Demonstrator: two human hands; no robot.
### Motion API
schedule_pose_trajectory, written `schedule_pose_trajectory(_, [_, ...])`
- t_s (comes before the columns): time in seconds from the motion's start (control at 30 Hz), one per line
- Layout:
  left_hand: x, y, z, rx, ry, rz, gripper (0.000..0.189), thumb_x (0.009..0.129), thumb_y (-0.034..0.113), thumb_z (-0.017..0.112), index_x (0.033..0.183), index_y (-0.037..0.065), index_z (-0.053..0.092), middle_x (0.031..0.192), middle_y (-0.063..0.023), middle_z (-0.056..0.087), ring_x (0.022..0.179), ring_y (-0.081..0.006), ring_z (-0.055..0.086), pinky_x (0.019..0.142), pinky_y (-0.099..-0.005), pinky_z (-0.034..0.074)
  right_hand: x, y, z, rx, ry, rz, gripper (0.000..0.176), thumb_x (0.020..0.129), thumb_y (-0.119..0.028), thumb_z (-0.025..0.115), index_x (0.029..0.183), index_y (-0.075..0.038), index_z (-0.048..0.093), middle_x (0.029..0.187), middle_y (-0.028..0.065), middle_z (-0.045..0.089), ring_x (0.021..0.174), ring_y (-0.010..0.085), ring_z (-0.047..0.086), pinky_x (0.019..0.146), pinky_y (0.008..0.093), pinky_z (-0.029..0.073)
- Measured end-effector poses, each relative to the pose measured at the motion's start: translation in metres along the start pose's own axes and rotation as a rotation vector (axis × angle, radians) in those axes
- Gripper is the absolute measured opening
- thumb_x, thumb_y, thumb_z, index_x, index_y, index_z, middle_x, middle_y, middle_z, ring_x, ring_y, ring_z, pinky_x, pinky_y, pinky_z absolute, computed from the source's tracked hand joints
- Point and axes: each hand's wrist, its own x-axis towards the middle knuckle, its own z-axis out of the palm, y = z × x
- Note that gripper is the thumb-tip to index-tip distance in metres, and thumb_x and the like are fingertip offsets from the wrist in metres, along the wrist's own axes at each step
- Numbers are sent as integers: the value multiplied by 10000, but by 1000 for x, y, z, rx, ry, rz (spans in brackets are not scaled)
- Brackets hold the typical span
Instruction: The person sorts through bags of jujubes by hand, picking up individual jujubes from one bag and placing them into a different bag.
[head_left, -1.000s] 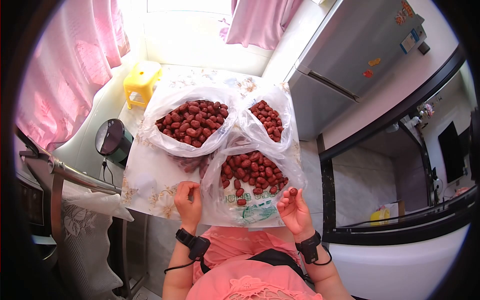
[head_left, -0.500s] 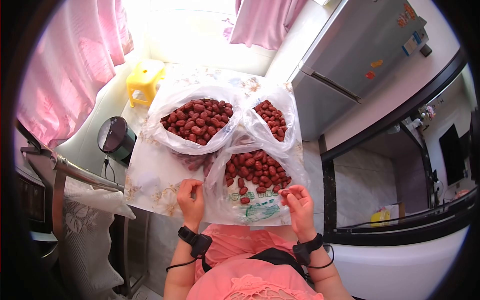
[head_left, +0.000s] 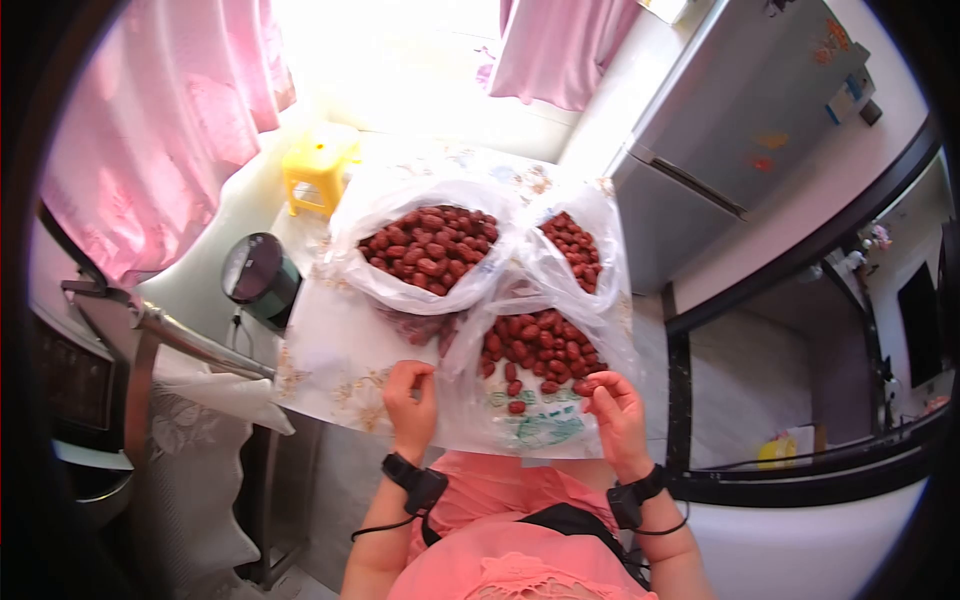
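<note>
Red dates (head_left: pixel 545 345) lie in the open mouth of the nearest clear plastic bag (head_left: pixel 465 410), which has green print on its front. At this bag's right edge, my right hand (head_left: pixel 620 420) pinches a single red date (head_left: pixel 586 387) between thumb and fingers. My left hand (head_left: pixel 410 402) is just left of the same bag, over the table's front part, with its fingers curled closed. Whatever may be inside those fingers is hidden. Each wrist wears a black strap with a small box and a cable.
Behind are a large bag of dates (head_left: pixel 430 250) and a smaller one (head_left: pixel 572 250) on the flowered tablecloth (head_left: pixel 330 375). A yellow stool (head_left: pixel 318 175) and a dark round appliance (head_left: pixel 262 280) stand left. A grey refrigerator (head_left: pixel 690 140) is at the right.
The view has shifted, so the whole scene sits further right. Both hands keep nearly the same places beside the near bag, and the right hand still pinches a date.
</note>
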Motion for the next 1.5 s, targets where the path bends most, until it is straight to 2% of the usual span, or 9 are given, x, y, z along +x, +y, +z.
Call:
schedule_pose_trajectory(0.2, [1, 5, -1, 11, -5, 13, 79, 839, -60, 636, 881, 6, 649, 846, -107, 622, 690, -215, 608, 626, -310, 488, 49, -36, 67, -343, -155, -126, 220, 940, -15, 668, 1157, -22, 628, 1042, 17, 696, 910, 67, 621, 813, 222, 501])
schedule_pose_trajectory(0.5, [1, 6, -1, 8, 25, 14, 70, 835, -49, 639, 876, 5, 652, 827, -83, 627, 702, -180, 607, 653, -287, 482, 153, -10, 146, -548, -228, -444, 328, 897, -88, 735, 1196, -15, 624, 928, 14, 669, 776, 79, 599, 710, 247, 512])
schedule_pose_trajectory(0.9, [1, 5, 4, 61, -32, 25, 76, 839, -57, 640, 869, 13, 648, 826, -97, 616, 668, -223, 595, 614, -320, 474, 47, 25, -30, -697, -91, -109, 249, 881, -71, 732, 1118, -28, 671, 903, 12, 684, 798, 69, 631, 723, 236, 509])
schedule_pose_trajectory(1.0, [1, 7, 4, 81, -40, 24, 78, 837, -56, 643, 871, 14, 650, 834, -98, 620, 675, -225, 598, 614, -320, 476, 29, 20, -24, -909, -182, -179, 143, 825, -48, 757, 960, -29, 716, 902, 37, 691, 753, 103, 640, 683, 258, 506])
schedule_pose_trajectory(1.17, [0, 9, 2, 69, -27, 7, 81, 832, -58, 646, 873, 12, 652, 838, -98, 624, 685, -227, 604, 624, -323, 486, 30, 39, 8, -965, -414, -294, 193, 802, -66, 768, 988, -56, 716, 983, 78, 682, 774, 196, 654, 689, 302, 528])
schedule_pose_trajectory(1.27, [1, 6, 2, 83, -29, 35, 86, 829, -62, 645, 876, 10, 652, 843, -99, 626, 684, -227, 608, 627, -320, 490, 36, 52, 16, -1211, -507, -449, 283, 824, -83, 746, 1104, -84, 703, 1025, 84, 679, 913, 197, 655, 747, 302, 519])
schedule_pose_trajectory(1.4, [0, 6, 2, 72, -30, 25, 87, 828, -63, 645, 875, 10, 652, 845, -100, 629, 684, -228, 611, 623, -320, 491, 30, 40, 20, -1015, -399, -198, 299, 894, -78, 695, 1193, -85, 687, 1058, 65, 694, 985, 166, 657, 800, 287, 516])
schedule_pose_trajectory(1.47, [0, 7, 4, 59, -39, 17, 86, 829, -62, 645, 875, 10, 652, 845, -99, 629, 684, -228, 611, 622, -320, 492, 27, 41, 8, -374, -349, 146, 314, 982, -97, 624, 1293, -54, 629, 1128, 55, 692, 1047, 146, 651, 862, 285, 515])
schedule_pose_trajectory(1.5, [0, 7, 4, 55, -38, 6, 83, 831, -60, 645, 875, 10, 653, 844, -99, 630, 685, -227, 613, 623, -320, 492, 26, 41, 3, -377, -338, 144, 314, 982, -97, 624, 1293, -54, 629, 1128, 55, 692, 1047, 146, 651, 862, 285, 515])
